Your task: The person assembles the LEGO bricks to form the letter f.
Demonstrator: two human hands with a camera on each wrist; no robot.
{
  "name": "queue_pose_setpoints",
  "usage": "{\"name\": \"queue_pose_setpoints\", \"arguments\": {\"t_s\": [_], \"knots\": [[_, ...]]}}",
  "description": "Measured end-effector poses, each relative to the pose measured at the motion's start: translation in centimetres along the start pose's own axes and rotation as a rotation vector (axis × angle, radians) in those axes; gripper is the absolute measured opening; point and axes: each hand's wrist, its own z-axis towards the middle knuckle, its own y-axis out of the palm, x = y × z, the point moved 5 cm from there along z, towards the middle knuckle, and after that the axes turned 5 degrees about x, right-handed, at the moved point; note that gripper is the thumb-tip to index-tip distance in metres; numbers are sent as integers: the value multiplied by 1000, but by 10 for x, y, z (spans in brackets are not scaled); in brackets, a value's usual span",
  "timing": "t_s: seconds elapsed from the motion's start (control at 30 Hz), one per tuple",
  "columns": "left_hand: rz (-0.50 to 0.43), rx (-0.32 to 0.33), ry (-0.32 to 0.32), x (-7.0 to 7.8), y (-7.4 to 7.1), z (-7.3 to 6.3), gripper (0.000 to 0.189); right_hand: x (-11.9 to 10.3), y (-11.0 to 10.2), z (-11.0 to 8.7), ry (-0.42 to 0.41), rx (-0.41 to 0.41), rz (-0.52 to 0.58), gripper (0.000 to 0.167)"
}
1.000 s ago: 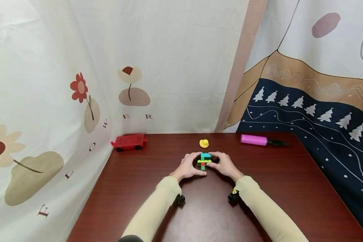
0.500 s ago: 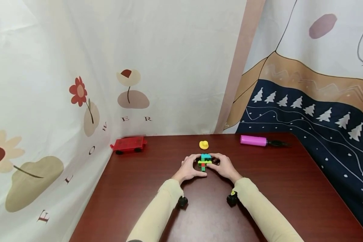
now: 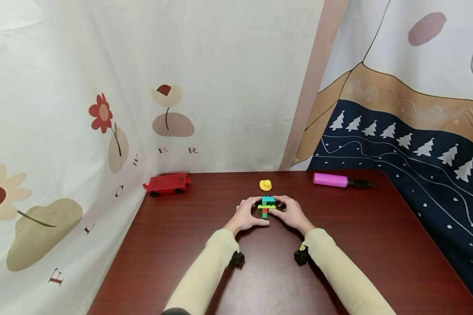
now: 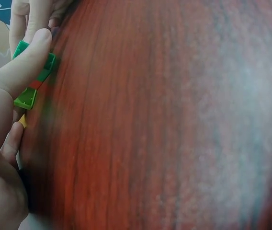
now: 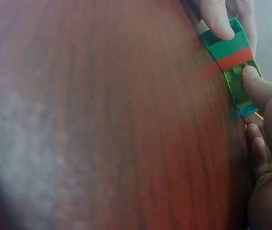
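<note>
A small stack of toy building bricks point(image 3: 266, 205) is held between both hands over the table, past its middle. Blue is uppermost in the head view, with lime, red and green below. My left hand point(image 3: 245, 215) grips it from the left, fingers toward the top. Its thumb point(image 4: 28, 67) crosses the green end in the left wrist view. From the right, my right hand point(image 3: 293, 213) pinches the stack, with its thumb point(image 5: 252, 79) on the hollow lime brick. The fingertips behind the bricks are partly hidden.
A yellow rubber duck point(image 3: 266, 185) sits just beyond the hands. At the far left corner is a red toy cart point(image 3: 167, 183) with black wheels. A pink hand pump point(image 3: 331, 180) with a black end lies at the back right. Printed cloth point(image 3: 228, 109) hangs behind the table.
The head view tilts slightly. Both hands stay around the brick stack with almost the same hold.
</note>
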Motion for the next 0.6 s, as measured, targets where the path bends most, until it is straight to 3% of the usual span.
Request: {"name": "queue_pose_setpoints", "arguments": {"t_s": [0.37, 0.6], "knots": [[9, -2, 3, -1, -2, -1, 97, -2, 1, 2, -10, -7, 7, 54], [-123, -49, -13, -9, -15, 1, 101, -1, -13, 6, 16, -37, 76, 63]]}}
